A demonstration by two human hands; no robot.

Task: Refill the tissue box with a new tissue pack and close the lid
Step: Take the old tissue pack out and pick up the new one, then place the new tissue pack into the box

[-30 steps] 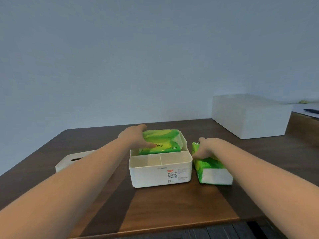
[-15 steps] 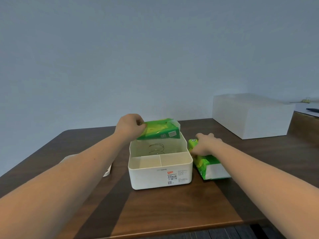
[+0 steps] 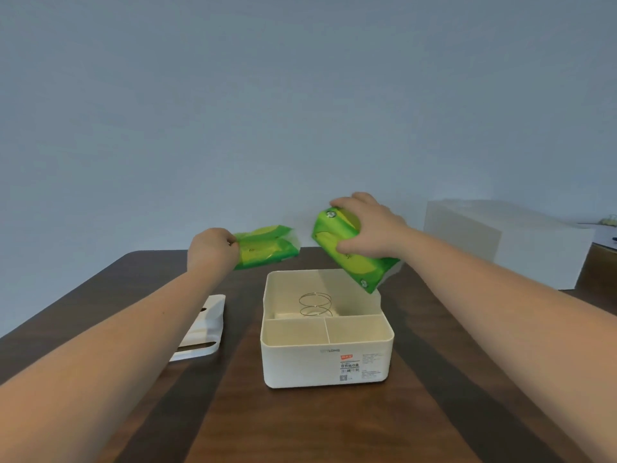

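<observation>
Table: dark wood (image 3: 300, 426) is running under our arms, with a plain grey-blue wall behind.
Box: the white box (image 3: 325, 357) is sitting open at centre, a wire spring (image 3: 315, 305) standing in its far compartment and two small empty bins along the near side.
Left hand: our left hand (image 3: 212, 247) is clamping the flat pack (image 3: 267, 250) by its end, holding it in the air at 11 o'clock from the box.
Right hand: our right hand (image 3: 370, 228) is gripping the full pack (image 3: 350, 250) from above, tilted over the box's 1 o'clock corner.
Lid: the lid (image 3: 203, 329) is lying at 9 o'clock, partly behind our left forearm.
Risk: the tilted pack may be catching the rim or the divider; the spring may be tipping sideways under an uneven push.
Hidden: we are not seeing whether either pack is opened, and the label print is too small to read.
Far right: a white block (image 3: 500, 243) is standing at 2 o'clock, with some small items cut off by the frame.
</observation>
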